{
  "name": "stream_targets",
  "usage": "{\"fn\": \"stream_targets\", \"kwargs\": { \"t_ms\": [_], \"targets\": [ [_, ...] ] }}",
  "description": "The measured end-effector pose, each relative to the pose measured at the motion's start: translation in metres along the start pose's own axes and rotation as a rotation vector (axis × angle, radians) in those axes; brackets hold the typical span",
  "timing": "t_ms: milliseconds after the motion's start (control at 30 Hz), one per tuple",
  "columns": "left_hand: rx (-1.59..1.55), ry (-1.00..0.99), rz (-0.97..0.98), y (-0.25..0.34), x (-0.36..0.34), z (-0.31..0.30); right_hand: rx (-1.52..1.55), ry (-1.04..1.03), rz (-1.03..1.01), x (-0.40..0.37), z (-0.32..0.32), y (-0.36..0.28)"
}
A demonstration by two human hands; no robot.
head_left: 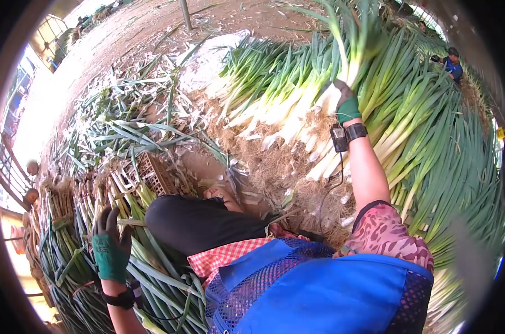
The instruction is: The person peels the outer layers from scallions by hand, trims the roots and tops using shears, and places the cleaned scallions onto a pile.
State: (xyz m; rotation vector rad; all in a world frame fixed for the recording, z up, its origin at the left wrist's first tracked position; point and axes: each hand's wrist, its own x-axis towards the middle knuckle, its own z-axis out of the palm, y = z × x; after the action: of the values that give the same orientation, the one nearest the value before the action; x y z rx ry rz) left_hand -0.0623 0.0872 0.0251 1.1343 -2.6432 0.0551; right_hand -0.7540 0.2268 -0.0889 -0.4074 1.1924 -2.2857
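Note:
My right hand, in a green and grey work glove, is closed around the white stems of a few leeks. Their green tops point away from me and look smeared by motion. Below and around this hand lies a long row of trimmed leeks, white ends and roots towards me. My left hand, gloved the same way, is raised with its fingers apart and nothing in them. It hovers over untrimmed leeks piled at my left side. Both wrists carry black straps, the right one with a small box and cable.
Cut leaf scraps litter the ground ahead on the left. A brown plastic crate stands near my knee. Loose roots cover the soil before me. Another person sits at the far right. A metal post rises at the back.

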Motion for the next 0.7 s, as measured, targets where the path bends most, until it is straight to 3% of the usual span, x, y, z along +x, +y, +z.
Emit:
{"fn": "stream_targets", "kwargs": {
  "t_ms": [33, 100, 133, 233, 333, 433, 567, 667, 700],
  "targets": [
    [-0.029, -0.041, -0.072, -0.006, -0.015, 0.012, -0.098, -0.021, 0.088, 0.011, -0.05, 0.022],
    [-0.092, -0.117, -0.139, -0.014, -0.043, 0.027, -0.07, 0.147, 0.133, 0.011, -0.092, 0.052],
    [-0.123, -0.162, -0.15, -0.015, -0.052, 0.03, -0.023, 0.253, 0.127, 0.014, -0.095, 0.06],
    [-0.17, -0.25, -0.254, -0.014, -0.077, 0.04, 0.039, 0.218, 0.223, 0.024, -0.095, 0.066],
    [-0.21, -0.271, -0.301, -0.009, -0.088, 0.049, -0.048, 0.202, 0.127, 0.0, -0.069, 0.062],
    [-0.274, -0.322, -0.343, -0.006, -0.091, 0.055, -0.047, 0.18, 0.038, 0.011, -0.083, 0.073],
    [-0.289, -0.368, -0.368, -0.011, -0.098, 0.07, -0.05, 0.253, 0.243, 0.038, -0.098, 0.066],
    [-0.282, -0.405, -0.381, -0.015, -0.1, 0.076, 0.031, -0.076, 0.205, 0.06, -0.136, 0.055],
    [-0.306, -0.403, -0.384, -0.018, -0.099, 0.075, 0.04, -0.1, 0.206, 0.066, -0.13, 0.045]
  ]
}}
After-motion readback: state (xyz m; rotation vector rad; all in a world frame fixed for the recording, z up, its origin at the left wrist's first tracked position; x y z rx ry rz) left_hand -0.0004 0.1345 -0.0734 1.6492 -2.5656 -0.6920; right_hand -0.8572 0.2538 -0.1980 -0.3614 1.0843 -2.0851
